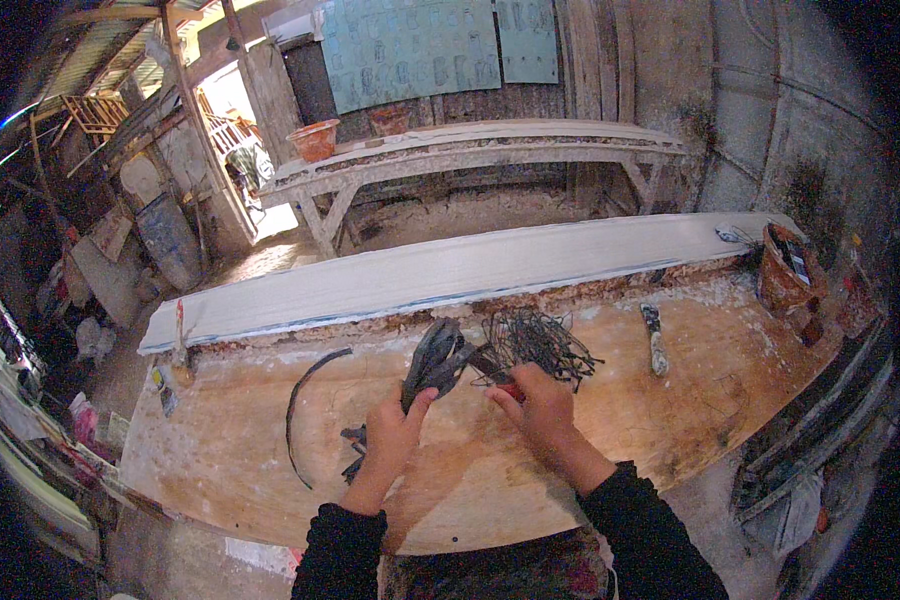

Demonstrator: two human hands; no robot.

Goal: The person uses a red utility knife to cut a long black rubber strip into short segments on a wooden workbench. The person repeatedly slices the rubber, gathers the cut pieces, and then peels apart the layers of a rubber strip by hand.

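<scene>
- Black strips bunch over the wooden tabletop, pinched in the closed left grip.
- Right grip wraps a red-handled tool, its dark blade beside the bunch.
- Thin black strands lie just beyond.

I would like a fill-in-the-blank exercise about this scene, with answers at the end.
1. The bundle in the left hand is coloured ____.
2. The tool in the right hand has a ____ handle.
3. The long slab beyond the hands is ____.
4. The nearest pot is toward the table's ____ end.

Missing words: black; red; white; right.
</scene>
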